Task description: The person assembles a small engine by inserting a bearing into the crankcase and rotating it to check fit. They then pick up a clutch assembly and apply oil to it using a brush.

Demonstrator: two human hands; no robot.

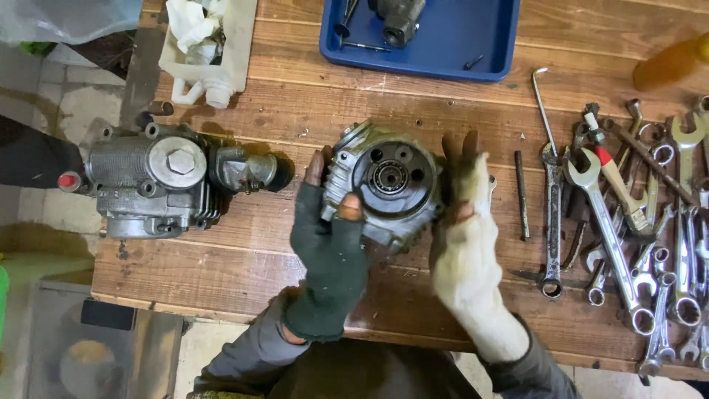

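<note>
Hands on a round metal housing (385,185) w/ a bearing at its centre, sitting mid-bench on the wooden workbench (295,244). Left hand (329,244), in a dark fingerless glove, clasps the housing's left edge, thumb over the rim and fingers behind. Right hand (465,236), in a pale glove, lies flat against the right side, fingers stretched up and spread, not curled round anything; whether the palm actually presses the casting I can't tell from here.

To do this bit well, I'd say keep the left clasp firm on the rim and bring the right fingers round the edge too, since the part looks heavy and greasy and could slip. Best keep fingertips off the bearing face, and keep the piece low over the boards.

Bench is dark-stained planks, scuffed and oily. Left of the hands, a bigger engine assembly (159,181) w/ a hex cap on top overhangs the edge. Far side: a blue tray (443,44) holding small parts, and a white plastic container (214,52) stuffed w/ rags. Right side: a heap of spanners (642,222), plus a thin rod (521,196) just beside the right hand. Floor below looks like pale concrete, cluttered.
</note>
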